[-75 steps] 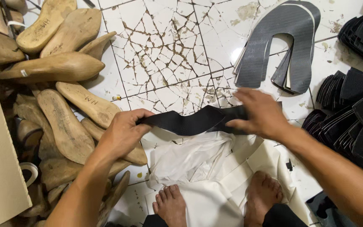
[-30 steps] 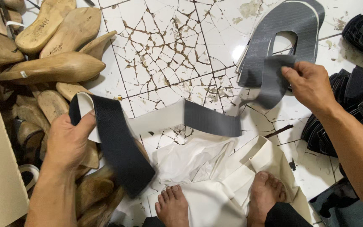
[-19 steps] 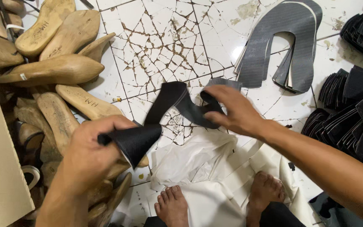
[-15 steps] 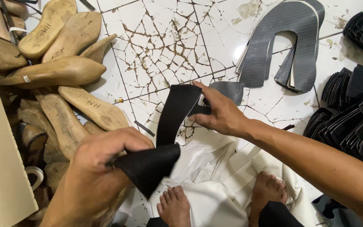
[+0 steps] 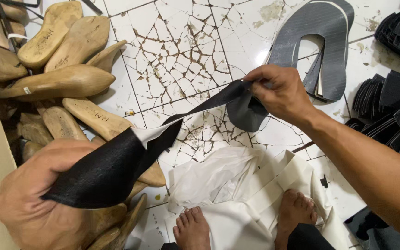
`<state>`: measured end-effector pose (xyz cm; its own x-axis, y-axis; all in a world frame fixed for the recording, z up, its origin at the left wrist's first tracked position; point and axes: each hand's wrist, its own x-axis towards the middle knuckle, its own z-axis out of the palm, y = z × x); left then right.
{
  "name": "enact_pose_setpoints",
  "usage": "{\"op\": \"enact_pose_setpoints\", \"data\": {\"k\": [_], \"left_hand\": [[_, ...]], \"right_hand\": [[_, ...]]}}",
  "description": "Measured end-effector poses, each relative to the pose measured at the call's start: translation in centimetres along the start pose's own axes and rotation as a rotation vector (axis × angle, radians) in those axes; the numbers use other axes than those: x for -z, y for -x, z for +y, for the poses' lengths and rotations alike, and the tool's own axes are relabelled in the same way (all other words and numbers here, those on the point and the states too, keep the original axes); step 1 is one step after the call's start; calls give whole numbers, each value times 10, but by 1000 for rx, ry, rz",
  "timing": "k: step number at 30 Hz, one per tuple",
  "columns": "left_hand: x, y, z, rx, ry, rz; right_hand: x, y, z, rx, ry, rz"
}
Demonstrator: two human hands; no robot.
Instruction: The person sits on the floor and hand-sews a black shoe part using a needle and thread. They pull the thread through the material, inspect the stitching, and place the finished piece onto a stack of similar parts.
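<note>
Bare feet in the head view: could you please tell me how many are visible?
2. The left foot rests at the bottom centre on the white sheet; the right foot is just to its right on the same sheet. Both are partly cut off by the frame's edge.

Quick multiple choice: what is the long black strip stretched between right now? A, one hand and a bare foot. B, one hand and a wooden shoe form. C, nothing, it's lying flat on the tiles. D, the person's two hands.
D: the left hand grips the wide end of the black strip and the right hand pinches the other end, holding it above the tiles.
</note>
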<state>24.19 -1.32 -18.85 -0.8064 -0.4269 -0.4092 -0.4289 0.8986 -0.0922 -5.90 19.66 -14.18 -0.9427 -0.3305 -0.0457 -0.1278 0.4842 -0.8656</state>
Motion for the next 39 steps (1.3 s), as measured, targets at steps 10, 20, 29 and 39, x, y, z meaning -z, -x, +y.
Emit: {"op": "enact_pose_setpoints", "data": {"k": [10,20,29,39], "left_hand": [[82,-9,24,-81,-61,191],[14,1,4,-154,-97,184],[178,-83,11,-363,248,321],[225,-147,-13,-954,403,214]], "right_hand": [[46,24,26,-467,206,59],[33,28,8,547,1222,-777],[-27,53,-50,237,199,-322],[-20,11,-109,396,313,-157]]}}
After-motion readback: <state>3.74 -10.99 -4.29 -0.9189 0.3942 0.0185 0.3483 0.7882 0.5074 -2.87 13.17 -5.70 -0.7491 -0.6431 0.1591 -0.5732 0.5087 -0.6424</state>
